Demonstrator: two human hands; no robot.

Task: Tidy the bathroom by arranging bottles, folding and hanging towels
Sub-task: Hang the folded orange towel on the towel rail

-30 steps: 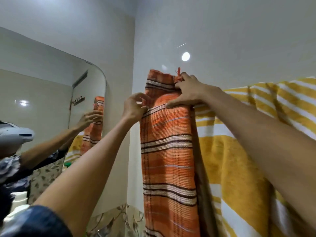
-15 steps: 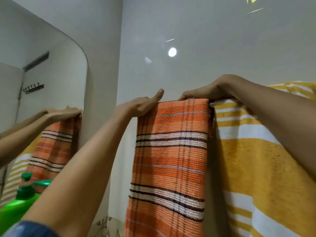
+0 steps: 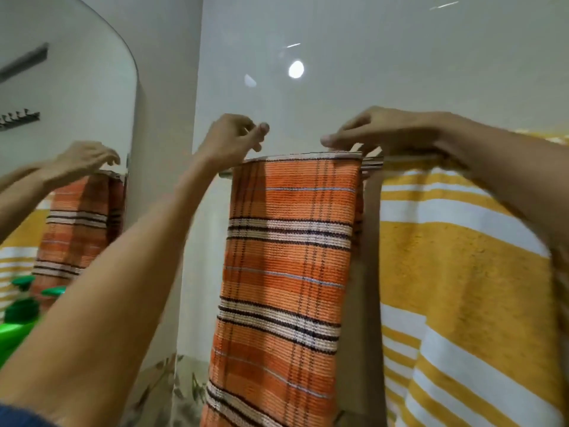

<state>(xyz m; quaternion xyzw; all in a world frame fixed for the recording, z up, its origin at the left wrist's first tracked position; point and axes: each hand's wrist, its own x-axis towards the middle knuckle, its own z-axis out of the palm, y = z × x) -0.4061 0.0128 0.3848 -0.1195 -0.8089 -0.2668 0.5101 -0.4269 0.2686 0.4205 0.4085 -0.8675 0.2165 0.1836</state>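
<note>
An orange towel [image 3: 289, 257] with black and cream stripes hangs flat over a metal rail [image 3: 400, 158] on the white wall. My left hand [image 3: 234, 137] hovers just above the towel's top left corner, fingers loosely curled and holding nothing. My right hand [image 3: 378, 131] reaches over the top right corner, its fingers fairly straight and lying at the towel's top edge. A yellow and white striped towel [image 3: 455, 288] hangs on the same rail to the right, partly behind my right forearm.
A mirror [image 3: 61, 97] on the left wall reflects my arm and both towels. Green-capped bottles [image 3: 21, 315] show at the lower left, in front of the mirror. Patterned tiles run along the wall's lower part.
The orange towel went from bunched and held up high to draped flat over the rail. My left hand has since lifted off its top edge, and my right hand has loosened.
</note>
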